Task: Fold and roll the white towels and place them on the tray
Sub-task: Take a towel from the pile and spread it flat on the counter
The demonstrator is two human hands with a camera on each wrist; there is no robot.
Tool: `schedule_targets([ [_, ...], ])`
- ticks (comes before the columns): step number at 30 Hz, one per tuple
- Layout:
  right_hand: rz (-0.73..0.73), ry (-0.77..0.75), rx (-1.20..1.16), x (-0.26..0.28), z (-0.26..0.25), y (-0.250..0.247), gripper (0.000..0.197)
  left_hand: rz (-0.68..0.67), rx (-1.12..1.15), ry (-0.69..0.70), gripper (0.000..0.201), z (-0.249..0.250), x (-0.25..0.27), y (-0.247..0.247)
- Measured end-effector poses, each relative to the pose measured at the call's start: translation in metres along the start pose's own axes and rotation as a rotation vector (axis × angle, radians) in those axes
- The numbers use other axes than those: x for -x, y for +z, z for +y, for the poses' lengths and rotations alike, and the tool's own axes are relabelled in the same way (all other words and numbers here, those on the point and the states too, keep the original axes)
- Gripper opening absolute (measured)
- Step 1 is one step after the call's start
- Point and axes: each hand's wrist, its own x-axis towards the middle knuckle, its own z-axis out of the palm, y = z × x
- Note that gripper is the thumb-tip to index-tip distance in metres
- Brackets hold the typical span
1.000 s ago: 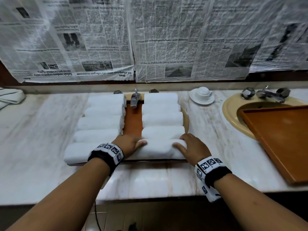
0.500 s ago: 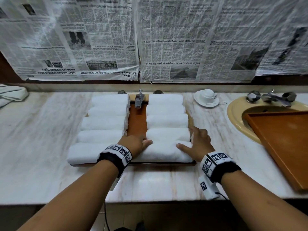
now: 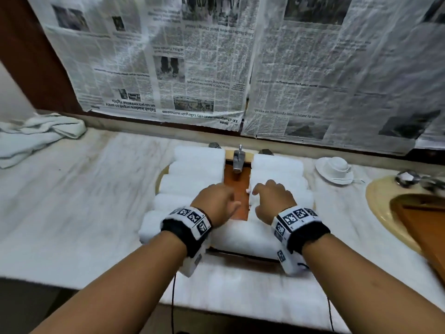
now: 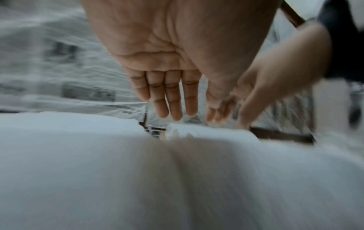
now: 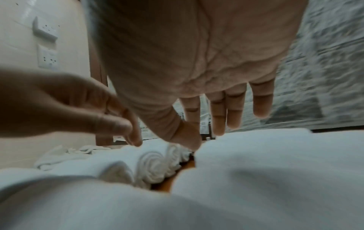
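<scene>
Newspaper sheets [image 3: 216,56] cover the far wall above a pale marble counter [image 3: 72,213]. An orange tray [image 3: 237,189] sits over the middle basin, under a tap [image 3: 238,161], with rolled white towels [image 3: 197,165] stacked in two columns, left and right, and one long roll [image 3: 240,237] laid across the near edge.

Change since a second ago: both hands were pressed on the ends of that near roll; now they are off it and drawn together over the bare orange strip between the columns. Left hand [image 3: 214,203] hovers with fingers straight and relaxed, gripping nothing; wrist view confirms the palm clear of the cloth. Right hand [image 3: 272,201] is likewise loose-fingered and empty, thumb tip near the inner end of a right-column roll; contact uncertain.

Reading: the last roll appears seated and released. The tray looks full. A crumpled towel [image 3: 38,136] remains at far left, unrolled. A second tray [image 3: 428,227] lies in the right basin; cup and saucer [image 3: 334,169] stand between.
</scene>
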Motion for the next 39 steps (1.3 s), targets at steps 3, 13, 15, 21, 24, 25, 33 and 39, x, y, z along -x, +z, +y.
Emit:
schedule_targets([
  [3,0.000,-0.092,-0.102,-0.036,-0.059,-0.016,0.032,0.114,0.197,-0.103,0.020,-0.080,0.009,-0.038],
  [13,-0.140,-0.438,-0.193,-0.183,-0.364,-0.007,0.034,0.037,0.029,-0.625,0.034,-0.471,0.085,-0.105],
  [15,-0.188,-0.446,-0.175,-0.219,-0.427,0.016,0.033,0.117,-0.044,-0.660,0.048,-0.554,0.093,-0.117],
  [21,-0.411,-0.410,-0.042,-0.244,-0.566,0.108,0.072,0.093,-0.169,-0.665,0.069,-0.704,0.108,-0.149],
  [24,-0.441,-0.400,-0.037,-0.238,-0.611,0.123,0.080,0.089,-0.281,-0.544,0.080,-0.749,0.072,-0.166],
  [25,-0.441,-0.388,-0.045,-0.238,-0.620,0.124,0.082,0.085,-0.298,-0.510,0.085,-0.758,0.057,-0.171],
  [33,-0.326,-0.276,-0.260,-0.231,-0.618,0.127,0.086,-0.110,-0.110,-0.454,0.089,-0.790,-0.010,-0.156],
  [39,-0.119,-0.125,-0.527,-0.215,-0.596,0.124,0.095,-0.212,0.040,-0.205,0.082,-0.704,0.059,-0.131],
])
